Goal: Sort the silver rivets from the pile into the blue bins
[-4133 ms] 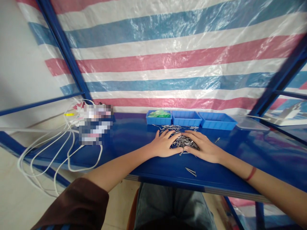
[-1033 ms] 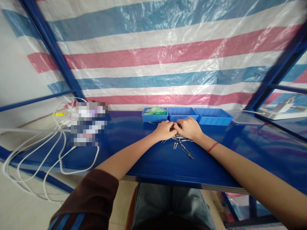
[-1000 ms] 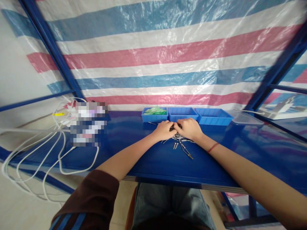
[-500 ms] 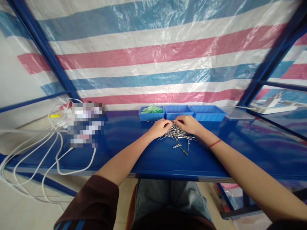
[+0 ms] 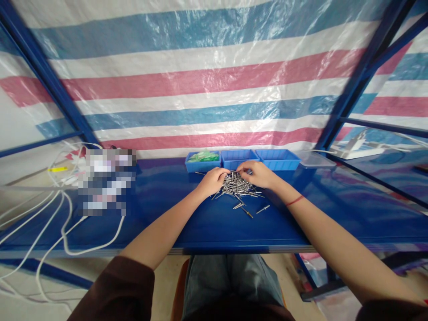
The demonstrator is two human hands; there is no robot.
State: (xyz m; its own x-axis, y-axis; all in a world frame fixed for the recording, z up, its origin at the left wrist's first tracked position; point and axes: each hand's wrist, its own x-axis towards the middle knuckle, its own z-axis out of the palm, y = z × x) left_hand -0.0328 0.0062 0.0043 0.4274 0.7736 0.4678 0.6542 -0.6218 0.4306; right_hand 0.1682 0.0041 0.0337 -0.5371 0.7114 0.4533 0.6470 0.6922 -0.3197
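Note:
A loose pile of small metal pins (image 5: 236,187) lies on the blue table (image 5: 200,223), with a few strays (image 5: 249,210) nearer me. My left hand (image 5: 212,180) rests at the pile's left edge, fingers curled in against the pins. My right hand (image 5: 257,174) is at the far right edge of the pile, its fingertips pinched together over the top pins. A red string circles my right wrist (image 5: 294,200). What either hand grips is too small to make out clearly.
Three blue bins stand in a row behind the pile: the left bin (image 5: 202,161) holds green pieces, beside the middle bin (image 5: 238,157) and the right bin (image 5: 277,159). A clear lid (image 5: 314,158) lies further right. White cables (image 5: 63,223) and a blurred item (image 5: 107,180) occupy the left.
My hands, earlier flat over the pile and then bunched together, have parted to its two sides, uncovering the pins. The pile sits further back, near the bins.

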